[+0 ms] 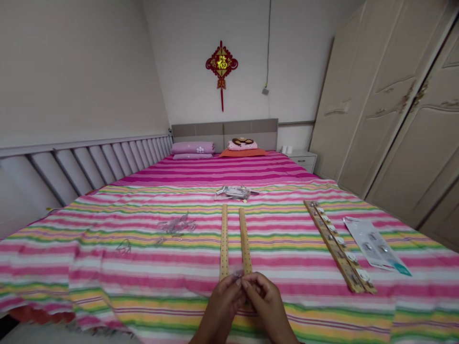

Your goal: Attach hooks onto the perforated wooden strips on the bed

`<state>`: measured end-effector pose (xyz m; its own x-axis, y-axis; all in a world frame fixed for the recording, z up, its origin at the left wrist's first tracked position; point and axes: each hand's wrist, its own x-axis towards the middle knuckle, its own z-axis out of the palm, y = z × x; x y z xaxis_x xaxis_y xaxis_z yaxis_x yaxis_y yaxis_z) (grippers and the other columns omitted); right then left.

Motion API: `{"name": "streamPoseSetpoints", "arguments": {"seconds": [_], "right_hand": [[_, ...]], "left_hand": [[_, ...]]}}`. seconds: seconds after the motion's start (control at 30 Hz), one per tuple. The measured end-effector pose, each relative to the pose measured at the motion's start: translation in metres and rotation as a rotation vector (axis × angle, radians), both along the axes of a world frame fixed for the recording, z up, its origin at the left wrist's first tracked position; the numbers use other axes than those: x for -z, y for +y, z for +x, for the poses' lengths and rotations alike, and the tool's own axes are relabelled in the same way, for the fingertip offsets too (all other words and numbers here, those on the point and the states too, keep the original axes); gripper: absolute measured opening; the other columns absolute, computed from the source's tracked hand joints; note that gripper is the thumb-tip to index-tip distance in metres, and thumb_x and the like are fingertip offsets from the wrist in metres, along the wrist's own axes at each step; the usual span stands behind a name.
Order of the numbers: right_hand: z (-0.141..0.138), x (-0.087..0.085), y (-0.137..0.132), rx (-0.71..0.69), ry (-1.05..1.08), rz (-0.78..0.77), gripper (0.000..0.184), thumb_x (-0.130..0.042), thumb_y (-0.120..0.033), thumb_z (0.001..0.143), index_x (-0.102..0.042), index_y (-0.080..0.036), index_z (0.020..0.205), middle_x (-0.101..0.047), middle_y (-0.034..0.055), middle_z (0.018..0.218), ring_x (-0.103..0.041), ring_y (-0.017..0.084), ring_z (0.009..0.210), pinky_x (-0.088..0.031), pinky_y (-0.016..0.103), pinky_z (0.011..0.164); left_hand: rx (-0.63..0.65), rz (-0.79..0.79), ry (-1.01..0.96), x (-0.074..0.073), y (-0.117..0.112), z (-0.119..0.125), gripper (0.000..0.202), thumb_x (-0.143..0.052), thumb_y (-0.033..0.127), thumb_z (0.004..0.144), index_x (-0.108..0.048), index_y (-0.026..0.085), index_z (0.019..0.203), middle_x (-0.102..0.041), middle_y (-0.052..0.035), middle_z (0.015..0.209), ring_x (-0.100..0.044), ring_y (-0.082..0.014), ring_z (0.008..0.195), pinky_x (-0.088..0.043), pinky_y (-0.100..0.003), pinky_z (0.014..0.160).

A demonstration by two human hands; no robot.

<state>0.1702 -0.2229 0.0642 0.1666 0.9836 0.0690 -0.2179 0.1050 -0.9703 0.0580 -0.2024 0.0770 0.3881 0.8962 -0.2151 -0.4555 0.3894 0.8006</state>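
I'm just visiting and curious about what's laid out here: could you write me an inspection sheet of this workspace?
Surface: striped bedsheet over a bed.
Job's things: two perforated wooden strips side by side; small clear piece at their near ends, blurred.
Clutter: second strip pair with round fittings; plastic packet; small bags; clear bits on the left.
Hands: left hand and right hand pinch the small clear piece together.
Cables: one cord down the back wall.
Surroundings: pillows, red wall ornament, wardrobe, nightstand.
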Motion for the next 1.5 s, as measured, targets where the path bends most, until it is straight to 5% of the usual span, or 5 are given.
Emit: {"name": "streamPoseSetpoints", "arguments": {"seconds": [0.3,0.53,0.77,1.0,1.5], "right_hand": [[0.008,-0.011,-0.005,0.090,0.072,-0.001,0.043,-0.069,-0.060,0.066,-0.060,-0.019,0.065,-0.050,-0.0049,0.047,-0.044,0.009,0.042,-0.036,0.021,0.042],[0.016,0.001,-0.002,0.005,0.067,-0.099,0.048,-0.070,-0.063,0.062,-0.058,-0.017,0.067,-0.049,-0.0058,0.041,-0.037,0.007,0.035,-0.027,0.020,0.037],[0.021,-0.002,-0.001,0.042,0.059,-0.068,0.044,-0.071,-0.059,0.063,-0.057,-0.018,0.061,-0.048,-0.0062,0.041,-0.038,0.007,0.036,-0.029,0.020,0.038],[0.028,0.009,0.008,0.069,0.041,-0.119,0.046,-0.074,-0.060,0.057,-0.060,-0.016,0.060,-0.051,-0.0052,0.038,-0.040,0.008,0.034,-0.031,0.020,0.037],[0.027,0.031,0.009,0.144,-0.006,-0.272,0.048,-0.073,-0.063,0.049,-0.058,-0.018,0.057,-0.051,-0.0045,0.033,-0.041,0.009,0.030,-0.032,0.021,0.033]], "left_hand": [[-0.109,-0.049,-0.045,0.011,0.002,0.003,0.037,-0.076,0.042,0.064,-0.069,0.019,0.093,-0.068,-0.0134,0.110,-0.062,-0.0278,0.107,-0.046,-0.042,0.097],[0.059,0.067,-0.015,0.006,-0.008,0.011,0.033,-0.072,0.047,0.068,-0.069,0.016,0.078,-0.068,-0.0089,0.087,-0.064,-0.0226,0.090,-0.048,-0.037,0.087],[0.004,0.204,0.325,0.011,0.003,0.010,0.052,-0.064,0.058,0.068,-0.068,0.016,0.098,-0.069,-0.0089,0.090,-0.062,-0.0218,0.082,-0.049,-0.034,0.077],[-0.124,0.270,0.437,0.007,0.018,0.011,0.037,-0.070,0.044,0.062,-0.068,0.014,0.083,-0.068,-0.0038,0.073,-0.060,-0.0162,0.066,-0.048,-0.027,0.062],[-0.142,0.414,0.688,0.037,0.019,0.017,0.024,-0.054,0.025,0.070,-0.061,0.014,0.091,-0.056,0.0021,0.065,-0.057,-0.0131,0.059,-0.045,-0.026,0.059]]}}
